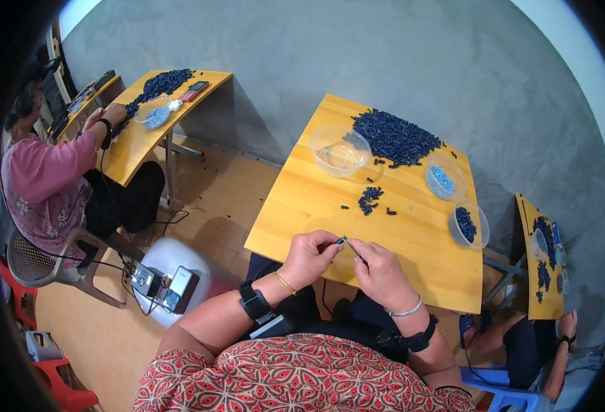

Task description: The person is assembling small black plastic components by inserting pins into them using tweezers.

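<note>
Your left hand (pixel 309 257) pinches a small dark part (pixel 341 240); your right hand (pixel 379 269), at its 3 o'clock, pinches it too above the worktop (pixel 302 206).

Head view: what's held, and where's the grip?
A small dark piece, pinched at its end by the left hand fingertips. The right hand is beside it; whether it touches the piece cannot be told.

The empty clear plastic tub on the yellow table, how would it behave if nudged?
The clear tub looks thin-walled and holds nothing, so it is probably very light and would slide easily on the smooth yellow table. Its wide, low shape suggests it would skid rather than tip.
</note>
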The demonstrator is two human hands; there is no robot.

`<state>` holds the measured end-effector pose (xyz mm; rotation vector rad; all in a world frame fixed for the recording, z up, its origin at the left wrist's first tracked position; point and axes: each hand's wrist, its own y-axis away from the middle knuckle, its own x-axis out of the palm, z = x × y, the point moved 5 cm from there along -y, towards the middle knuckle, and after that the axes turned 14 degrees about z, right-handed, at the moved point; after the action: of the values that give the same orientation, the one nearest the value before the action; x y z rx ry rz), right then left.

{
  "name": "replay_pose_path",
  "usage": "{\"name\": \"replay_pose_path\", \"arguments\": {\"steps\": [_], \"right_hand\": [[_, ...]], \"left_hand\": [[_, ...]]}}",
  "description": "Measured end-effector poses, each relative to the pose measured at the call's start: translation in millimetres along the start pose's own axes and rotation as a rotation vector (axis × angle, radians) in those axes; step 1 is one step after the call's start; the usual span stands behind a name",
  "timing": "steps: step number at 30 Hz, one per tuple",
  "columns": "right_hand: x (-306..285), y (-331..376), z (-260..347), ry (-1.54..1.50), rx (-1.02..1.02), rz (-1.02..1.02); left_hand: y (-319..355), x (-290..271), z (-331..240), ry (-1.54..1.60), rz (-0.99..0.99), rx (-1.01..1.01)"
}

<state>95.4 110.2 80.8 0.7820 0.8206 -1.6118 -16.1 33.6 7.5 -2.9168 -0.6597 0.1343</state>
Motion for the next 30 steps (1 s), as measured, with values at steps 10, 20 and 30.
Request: {"name": "replay_pose_path", "arguments": {"steps": [10, 20, 30], "right_hand": [[9.8, -3.7, -1.2, 0.116, -0.057, 0.028], [8.5, -5.9, 9.0, 0.102, -0.071, -0.031], [15.1, -15.5, 5.3, -0.070, -0.025, -0.114]], "left_hand": [[1.4, -2.7, -21.3, -0.343, -0.044, 0.189], [0.1, -2.0, -20.6, -0.159, -0.001, 0.010], [1.7, -1.5, -41.7, -0.595, -0.199, 0.331]]}}
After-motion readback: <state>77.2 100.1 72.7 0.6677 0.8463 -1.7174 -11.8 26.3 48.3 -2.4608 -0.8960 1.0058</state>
